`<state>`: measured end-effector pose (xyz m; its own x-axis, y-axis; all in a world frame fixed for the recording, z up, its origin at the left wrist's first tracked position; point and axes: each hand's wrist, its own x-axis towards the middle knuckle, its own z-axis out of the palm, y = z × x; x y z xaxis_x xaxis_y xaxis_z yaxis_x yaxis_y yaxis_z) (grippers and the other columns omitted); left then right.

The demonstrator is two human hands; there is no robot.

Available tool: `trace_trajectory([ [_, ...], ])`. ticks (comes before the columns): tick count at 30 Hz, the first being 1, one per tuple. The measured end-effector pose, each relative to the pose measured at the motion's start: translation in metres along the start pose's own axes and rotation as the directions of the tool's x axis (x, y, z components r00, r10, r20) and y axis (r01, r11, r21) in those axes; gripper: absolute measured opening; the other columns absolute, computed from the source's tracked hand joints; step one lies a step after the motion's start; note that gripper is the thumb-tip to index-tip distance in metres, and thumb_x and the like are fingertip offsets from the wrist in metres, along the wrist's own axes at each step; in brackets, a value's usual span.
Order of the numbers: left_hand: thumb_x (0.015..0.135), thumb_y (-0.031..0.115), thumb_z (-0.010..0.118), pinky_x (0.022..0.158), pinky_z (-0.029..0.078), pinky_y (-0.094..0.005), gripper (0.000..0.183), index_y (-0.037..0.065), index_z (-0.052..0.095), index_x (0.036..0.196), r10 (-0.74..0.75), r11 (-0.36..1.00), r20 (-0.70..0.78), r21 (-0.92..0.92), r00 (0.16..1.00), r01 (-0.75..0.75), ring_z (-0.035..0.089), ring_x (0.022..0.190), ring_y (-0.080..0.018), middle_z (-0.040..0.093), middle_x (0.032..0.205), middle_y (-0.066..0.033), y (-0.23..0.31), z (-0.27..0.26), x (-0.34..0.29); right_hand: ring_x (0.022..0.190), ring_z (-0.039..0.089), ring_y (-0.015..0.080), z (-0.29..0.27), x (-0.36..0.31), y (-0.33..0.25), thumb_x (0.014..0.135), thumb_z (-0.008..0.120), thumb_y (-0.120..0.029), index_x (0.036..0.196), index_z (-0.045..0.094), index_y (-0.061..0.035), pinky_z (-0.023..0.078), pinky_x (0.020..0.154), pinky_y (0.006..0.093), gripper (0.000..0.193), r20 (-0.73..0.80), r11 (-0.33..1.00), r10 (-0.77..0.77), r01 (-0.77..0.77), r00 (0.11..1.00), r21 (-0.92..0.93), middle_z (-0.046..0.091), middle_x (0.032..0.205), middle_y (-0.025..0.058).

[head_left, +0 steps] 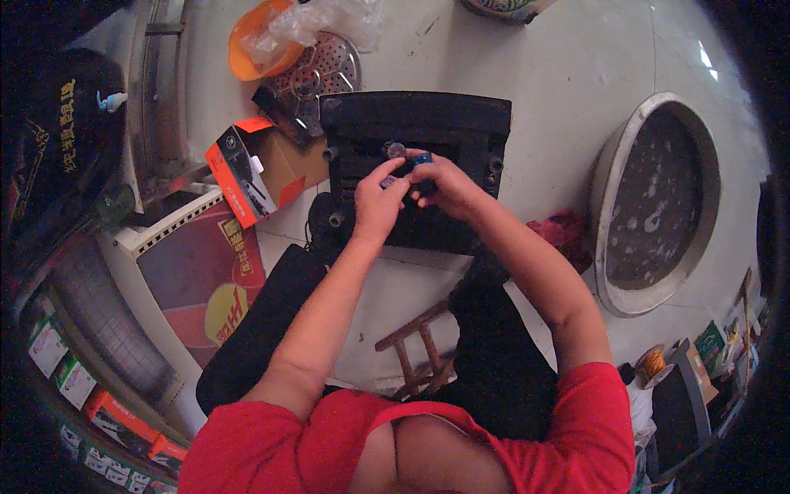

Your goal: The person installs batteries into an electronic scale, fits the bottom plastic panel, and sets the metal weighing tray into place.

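Both hands come together above a black boxy piece (420,111) with round stubs at its sides, which lies in front of my knees. My left hand (378,202) has thumb and fingers pinched by a small piece, partly hidden, whose kind I cannot make out. Curled fingers of my right hand (446,188) close round a small dark blue thing (423,158), seemingly a cap or tube. At the fingertips, just beyond the left hand, shows a small round pale disc (397,151). What joins these small parts is too small to tell.
An open orange-and-black carton (243,173) lies left of the black piece. Beyond are a perforated metal disc (329,70) and an orange helmet-like bowl (262,41) with clear plastic. A large grey basin (605,247) of dark water stands right, near a red cloth (562,237).
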<state>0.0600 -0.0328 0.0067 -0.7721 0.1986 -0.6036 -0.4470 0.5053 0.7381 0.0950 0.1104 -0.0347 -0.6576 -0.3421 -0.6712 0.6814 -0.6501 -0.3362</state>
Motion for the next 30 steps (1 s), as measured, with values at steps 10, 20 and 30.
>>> trace_trajectory([
  [10,0.073,0.016,0.068,0.076,0.048,-0.0328,0.034,0.009,0.058,0.105,0.14,0.962,-0.161,0.254,0.977,-0.096,0.061,0.081,-0.0212,0.063,0.091,-0.009,-0.011,-0.017,0.002,0.06,0.055,0.0129,-0.008,0.001,0.0,0.072,0.059,-0.01,0.133,0.04,-0.0151,0.045,0.049,0.0261,0.065,-0.004,0.998,0.058,-0.058,0.998,-0.025,0.06,0.078,0.0048],
  [20,0.073,0.02,0.068,0.068,0.049,-0.0408,0.044,0.021,0.053,0.114,0.428,0.521,0.142,0.768,0.893,-0.372,0.061,0.083,-0.0319,0.06,0.089,-0.008,0.0,-0.016,0.043,0.063,0.054,0.0122,-0.004,-0.004,-0.01,0.071,0.059,-0.01,0.135,0.04,-0.0157,0.045,0.054,0.0266,0.067,0.044,0.993,0.039,-0.034,0.998,-0.11,0.059,0.079,0.0038],
  [30,0.075,0.016,0.069,0.071,0.049,-0.0326,0.033,0.009,0.06,0.106,0.427,0.891,-0.005,0.17,0.904,-0.42,0.06,0.086,-0.0198,0.062,0.095,-0.0068,0.002,-0.05,0.039,0.073,0.055,0.0128,-0.01,-0.02,-0.011,0.071,0.059,-0.01,0.13,0.044,-0.0118,0.046,0.063,0.028,0.062,-0.068,0.996,-0.041,0.036,0.997,-0.08,0.058,0.091,0.0056],
])
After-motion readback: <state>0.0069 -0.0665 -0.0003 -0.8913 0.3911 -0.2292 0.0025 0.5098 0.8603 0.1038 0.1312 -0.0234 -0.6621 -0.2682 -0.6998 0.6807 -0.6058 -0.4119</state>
